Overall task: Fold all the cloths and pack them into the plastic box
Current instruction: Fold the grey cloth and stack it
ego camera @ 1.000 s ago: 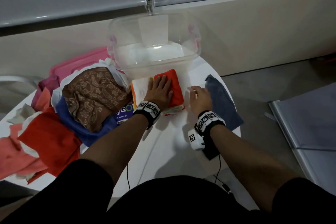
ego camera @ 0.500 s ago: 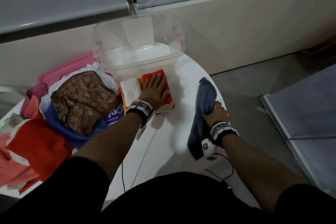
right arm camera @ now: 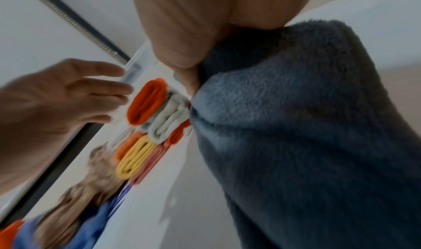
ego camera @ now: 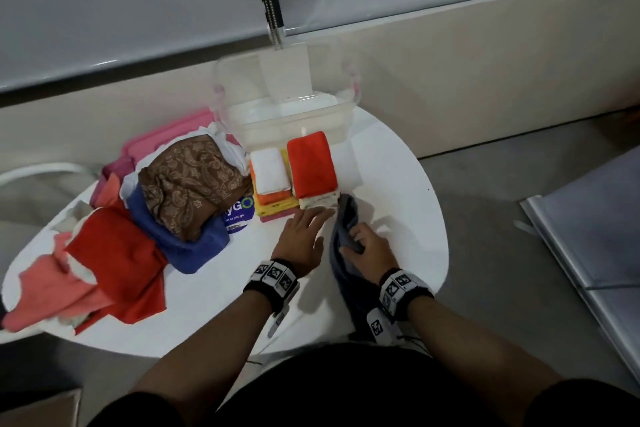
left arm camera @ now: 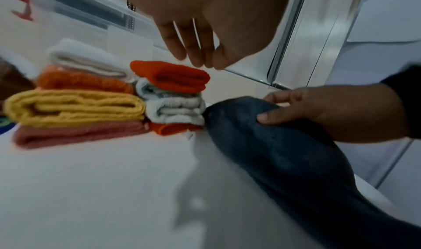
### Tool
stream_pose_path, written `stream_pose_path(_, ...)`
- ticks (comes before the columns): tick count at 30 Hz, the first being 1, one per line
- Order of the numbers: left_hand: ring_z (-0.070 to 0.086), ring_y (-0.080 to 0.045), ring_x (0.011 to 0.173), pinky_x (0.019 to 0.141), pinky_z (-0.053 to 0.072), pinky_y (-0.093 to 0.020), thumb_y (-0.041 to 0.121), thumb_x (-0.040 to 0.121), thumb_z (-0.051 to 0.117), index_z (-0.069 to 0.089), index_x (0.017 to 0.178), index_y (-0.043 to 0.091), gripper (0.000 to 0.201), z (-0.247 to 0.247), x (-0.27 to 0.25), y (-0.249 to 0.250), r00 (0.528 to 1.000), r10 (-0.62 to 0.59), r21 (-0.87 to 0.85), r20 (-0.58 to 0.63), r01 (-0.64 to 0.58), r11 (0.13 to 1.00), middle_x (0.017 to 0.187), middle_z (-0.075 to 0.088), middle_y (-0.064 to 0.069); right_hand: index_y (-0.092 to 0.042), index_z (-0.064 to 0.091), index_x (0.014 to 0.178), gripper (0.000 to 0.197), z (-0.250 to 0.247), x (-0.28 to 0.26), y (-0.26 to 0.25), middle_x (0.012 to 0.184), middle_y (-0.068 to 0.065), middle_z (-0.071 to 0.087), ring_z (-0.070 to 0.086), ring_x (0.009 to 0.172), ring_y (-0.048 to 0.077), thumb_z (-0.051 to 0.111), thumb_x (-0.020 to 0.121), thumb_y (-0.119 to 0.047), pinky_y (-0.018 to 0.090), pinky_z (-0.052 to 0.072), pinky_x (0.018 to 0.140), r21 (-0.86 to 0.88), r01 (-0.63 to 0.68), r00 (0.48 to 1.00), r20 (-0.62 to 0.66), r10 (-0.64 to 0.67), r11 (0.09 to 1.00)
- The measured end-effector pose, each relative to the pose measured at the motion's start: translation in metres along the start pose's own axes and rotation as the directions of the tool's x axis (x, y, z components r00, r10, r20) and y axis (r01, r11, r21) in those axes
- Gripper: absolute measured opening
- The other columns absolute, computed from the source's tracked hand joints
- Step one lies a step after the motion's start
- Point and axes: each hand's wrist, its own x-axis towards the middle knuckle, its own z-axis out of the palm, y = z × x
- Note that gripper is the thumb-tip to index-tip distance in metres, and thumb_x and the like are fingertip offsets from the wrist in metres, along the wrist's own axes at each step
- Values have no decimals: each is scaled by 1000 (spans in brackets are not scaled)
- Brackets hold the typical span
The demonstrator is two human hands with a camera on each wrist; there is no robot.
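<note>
Grey-blue fleece cloth (ego camera: 341, 246) is lying lengthwise toward the person on the table (ego camera: 398, 184), right hand (ego camera: 367, 246) pinching it; left hand (ego camera: 303, 239), fingers straight, is hovering just beside

1. A round white table (ego camera: 194, 315) is carrying everything.
2. A clear plastic box (ego camera: 277, 128) is standing at its far edge.
3. Two stacks of folded cloths (ego camera: 277, 184) are sitting just in front of the box.
4. A heap of loose cloths (ego camera: 138, 229) is lying on its left side.
5. A dark blue cloth (ego camera: 341, 253) is resting near the right stack, trailing toward the near edge.
</note>
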Motion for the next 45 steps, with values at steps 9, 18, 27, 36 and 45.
stream_pose_path(9,38,-25,130,98,37,-41,24,71,68,54,129,20,59,-6,-69,3,991,-118,-18,66,119,993,142,48,-2,-22,66,94,21,19,-28,-27,95,-4,69,65,92,13,79,79,-14,26,51,84,16,122,900,419,-118,992)
stream_pose_path(18,61,-17,76,69,48,-31,55,74,61,59,83,29,28,-40,-73,-31,946,-324,-192,-27,314,930,77,66,8,-24,63,82,16,13,-26,-60,80,2,72,68,79,18,79,80,-20,34,56,77,144,36,992,116,-53,989)
stream_pose_path(27,64,-7,74,69,52,-32,32,84,72,67,86,34,6,-97,-82,-74,986,-128,-310,-106,89,946,79,70,10,-18,43,57,39,29,-31,-102,88,4,58,60,79,24,81,68,-24,34,50,74,-85,194,976,-82,-201,977)
stream_pose_path(36,61,-17,79,71,48,-36,59,93,46,70,76,14,54,-123,-89,-109,991,-63,-265,-114,31,964,79,68,1,-19,60,80,27,16,-35,-120,76,-4,63,57,75,12,71,77,5,26,48,73,252,59,986,-166,-17,966)
stream_pose_path(45,63,-8,71,65,52,-20,12,87,70,67,94,3,12,-198,-66,-93,976,-134,-731,169,215,647,81,70,-4,-15,68,82,7,-12,-28,-153,81,2,66,56,79,15,69,89,-15,32,47,79,522,217,862,-500,89,825)
